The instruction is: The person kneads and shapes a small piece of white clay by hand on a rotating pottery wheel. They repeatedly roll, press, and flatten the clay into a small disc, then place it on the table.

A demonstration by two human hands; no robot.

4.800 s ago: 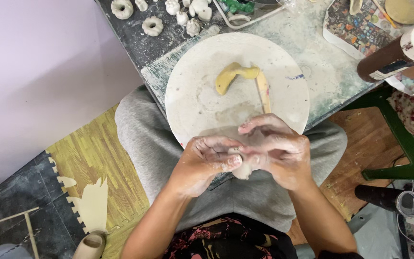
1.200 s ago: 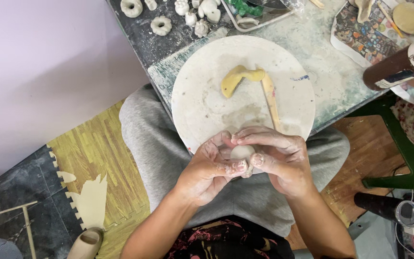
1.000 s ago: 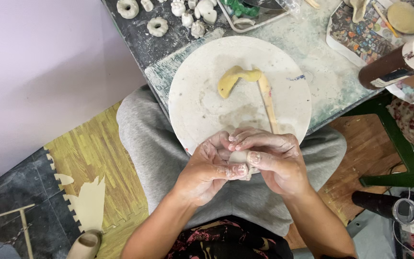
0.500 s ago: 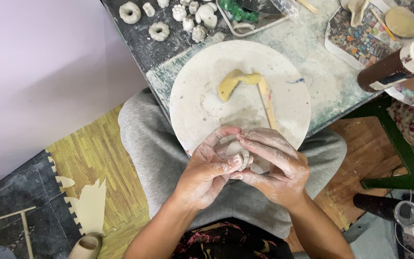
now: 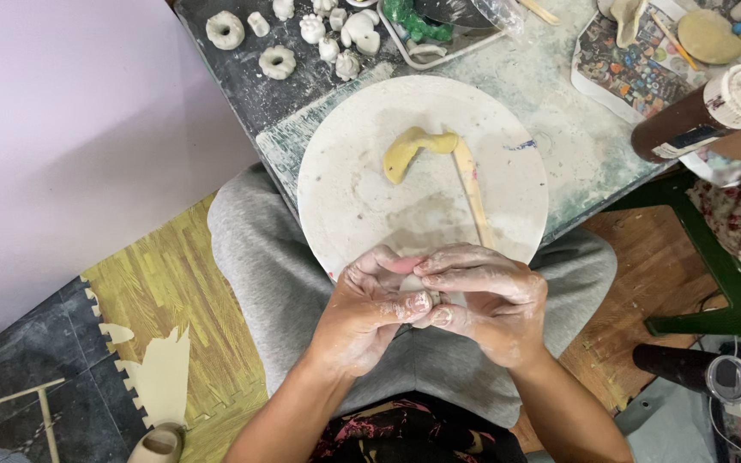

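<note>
My left hand [image 5: 366,313] and my right hand [image 5: 486,300] are cupped together over my lap, both closed around a small lump of pale clay [image 5: 413,285] that is mostly hidden by the fingers. Both hands are smeared with clay. Just beyond them lies a round white work board [image 5: 345,189] on the table edge. On it rest a yellow curved sponge piece [image 5: 409,150] and a thin wooden modelling stick [image 5: 473,193].
Several small pale clay figures and rings [image 5: 278,60] sit on the dark table [image 5: 233,86] at the back. A tray [image 5: 439,47] with green bits, a printed paper sheet [image 5: 636,69] and a brown cylinder [image 5: 701,111] lie to the right. A green stool [image 5: 731,283] stands beside my leg.
My hands stay together around the clay lump, shifting and turning it slightly between the fingers. The view has moved a little; the board's items have not moved.
</note>
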